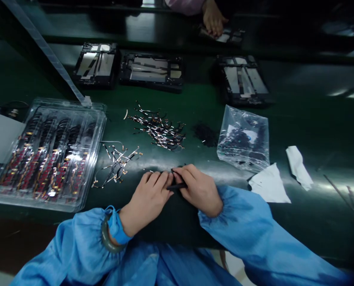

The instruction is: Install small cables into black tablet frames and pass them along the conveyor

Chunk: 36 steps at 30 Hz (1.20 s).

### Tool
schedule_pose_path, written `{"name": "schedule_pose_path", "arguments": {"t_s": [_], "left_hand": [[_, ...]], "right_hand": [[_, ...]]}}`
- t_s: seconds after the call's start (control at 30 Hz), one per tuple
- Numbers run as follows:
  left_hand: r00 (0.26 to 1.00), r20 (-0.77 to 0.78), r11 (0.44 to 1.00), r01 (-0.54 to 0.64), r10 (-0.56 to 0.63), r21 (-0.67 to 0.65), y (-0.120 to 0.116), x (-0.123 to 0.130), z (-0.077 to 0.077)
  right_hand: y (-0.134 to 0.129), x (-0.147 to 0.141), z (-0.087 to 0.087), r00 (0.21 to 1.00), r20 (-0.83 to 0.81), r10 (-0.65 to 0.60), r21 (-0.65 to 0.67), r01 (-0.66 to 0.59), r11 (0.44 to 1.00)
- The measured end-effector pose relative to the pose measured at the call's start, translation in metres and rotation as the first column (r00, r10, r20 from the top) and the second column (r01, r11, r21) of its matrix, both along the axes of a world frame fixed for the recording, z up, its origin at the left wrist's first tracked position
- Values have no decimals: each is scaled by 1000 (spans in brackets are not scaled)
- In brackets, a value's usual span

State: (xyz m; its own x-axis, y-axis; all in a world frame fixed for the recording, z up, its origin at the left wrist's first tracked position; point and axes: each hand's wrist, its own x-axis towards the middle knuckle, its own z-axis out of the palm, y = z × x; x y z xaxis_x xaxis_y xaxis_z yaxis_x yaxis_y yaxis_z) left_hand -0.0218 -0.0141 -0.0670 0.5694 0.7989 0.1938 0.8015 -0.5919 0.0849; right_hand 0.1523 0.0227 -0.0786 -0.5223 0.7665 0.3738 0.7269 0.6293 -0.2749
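My left hand (pixel 151 198) rests on the green bench with its fingers bent and tips pressed down. Whatever lies under those fingertips is too small or hidden to make out. My right hand (pixel 199 188) is closed around a slim black tool (pixel 177 186), probably tweezers, whose end reaches against my left fingers. Left of my hands lies a loose pile of thin flex cables (pixel 117 163) with silver and gold ends. Farther up is a denser heap of black and silver flex cables (pixel 160 127), with a patch of small black pieces (pixel 205 133) to its right.
Stacked clear plastic trays (pixel 89 174) with sorted parts stand at the left. A clear bag (pixel 224 153) of black pieces and white papers (pixel 270 184) lie to the right. Black device frames (pixel 153 85) line the back. Across the bench is another person's hand (pixel 213 20).
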Motion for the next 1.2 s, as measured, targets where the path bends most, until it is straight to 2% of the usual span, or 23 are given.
{"name": "schedule_pose_path", "arguments": {"t_s": [0.1, 0.23, 0.47, 0.7, 0.9, 1.03, 1.13, 1.2], "left_hand": [[999, -49, 1000, 5, -6, -30, 0, -1, 0], [997, -75, 996, 7, -14, -94, 0, -2, 0], [999, -52, 998, 8, -11, -64, 0, -1, 0], [998, -59, 995, 13, -19, -101, 1, -3, 3], [999, -30, 994, 9, -12, -105, 2, -2, 3], [999, 21, 997, -43, 45, -62, 2, -3, 2], [995, 59, 996, -85, 86, -15, 2, -4, 2], [993, 75, 996, -92, 93, -17, 2, -5, 1]], "right_hand": [[-7, 0, 1, 995, 96, 36, 65, -43, 997], [-13, 0, 4, 978, 200, 59, 38, -68, 997], [-10, 6, 5, 991, 134, 14, -29, -10, 1000], [-12, 6, 6, 970, 214, 115, 17, -121, 992], [-6, 10, 12, 979, 181, 98, -87, -84, 993], [3, 7, 12, 971, 213, 112, -173, -75, 982], [21, 5, 16, 970, 239, 39, -173, 3, 985], [43, 9, 26, 972, 233, -40, -193, 87, 977]]}}
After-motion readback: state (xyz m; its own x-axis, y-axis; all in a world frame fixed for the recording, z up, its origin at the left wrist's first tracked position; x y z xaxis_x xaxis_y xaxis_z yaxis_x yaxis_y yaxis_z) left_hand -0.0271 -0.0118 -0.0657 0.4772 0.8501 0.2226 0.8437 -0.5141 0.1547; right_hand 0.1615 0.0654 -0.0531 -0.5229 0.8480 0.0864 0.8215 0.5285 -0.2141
